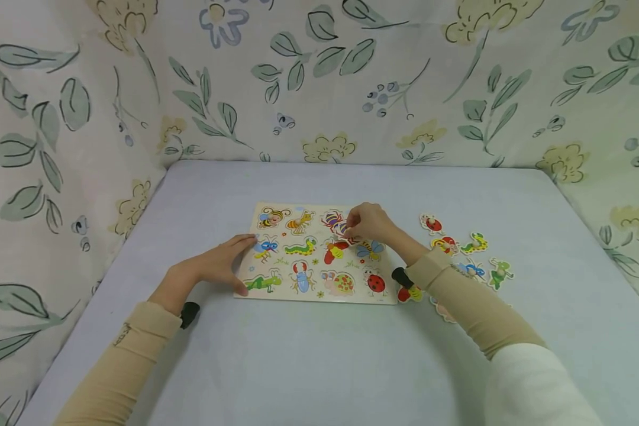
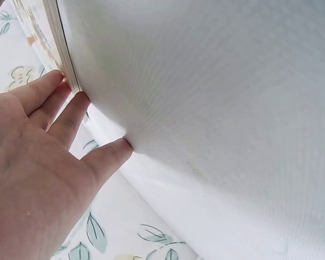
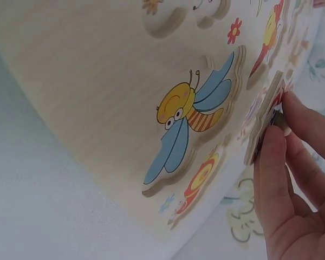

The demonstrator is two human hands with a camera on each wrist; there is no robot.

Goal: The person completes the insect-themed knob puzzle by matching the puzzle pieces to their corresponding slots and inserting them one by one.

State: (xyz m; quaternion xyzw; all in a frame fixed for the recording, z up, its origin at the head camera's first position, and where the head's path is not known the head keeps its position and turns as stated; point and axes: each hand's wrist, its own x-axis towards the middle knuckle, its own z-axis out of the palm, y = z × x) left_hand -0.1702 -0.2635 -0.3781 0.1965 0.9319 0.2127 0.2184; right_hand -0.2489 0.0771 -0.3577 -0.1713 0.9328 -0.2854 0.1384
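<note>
A wooden puzzle board [image 1: 359,297] with cut-out insect shapes lies flat on the table. Against its left edge rests my left hand [image 1: 213,263], fingers spread and thumb near the front left corner; the left wrist view shows its fingertips [image 2: 82,97] right at the board's edge. My right hand [image 1: 375,225] pinches a spider puzzle piece [image 1: 342,231] by a small knob [image 3: 281,122]. That piece, seen edge-on in the right wrist view, is tilted close over the board, overlapping the spider-shaped recess [image 1: 331,218] in its top row.
Right of the board lie several loose pieces, among them a ladybug [image 1: 431,223], a caterpillar [image 1: 475,243], a blue mosquito [image 1: 473,270] and a green grasshopper [image 1: 499,274]. A red firefly [image 1: 409,294] sits at the board's right edge. Behind the table hangs a floral cloth [image 1: 319,106].
</note>
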